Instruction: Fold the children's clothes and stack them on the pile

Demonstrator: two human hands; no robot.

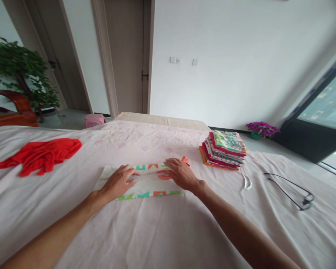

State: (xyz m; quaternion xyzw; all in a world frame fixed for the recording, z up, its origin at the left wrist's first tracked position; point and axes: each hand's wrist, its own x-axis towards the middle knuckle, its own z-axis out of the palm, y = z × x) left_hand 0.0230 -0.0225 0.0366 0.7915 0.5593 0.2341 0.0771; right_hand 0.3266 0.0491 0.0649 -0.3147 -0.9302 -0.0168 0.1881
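A white cloth bag (149, 183) with green, teal and orange printed shapes along its edges lies folded into a long strip on the sheet. My left hand (122, 180) rests on its left part, fingers stretched and slightly apart. On the right part, my right hand (180, 173) lies with fingers extended toward the middle. A bit of coral-red material (185, 160) shows beyond the right hand. What that piece belongs to is partly hidden by the fingers.
A stack of folded printed cloths (224, 151) with white cords sits to the right. Black-framed glasses (296, 194) lie farther right. A crumpled red cloth (44, 153) is at the left. The pale sheet (145, 231) has wrinkles. A pink stool (94, 120) stands beyond it.
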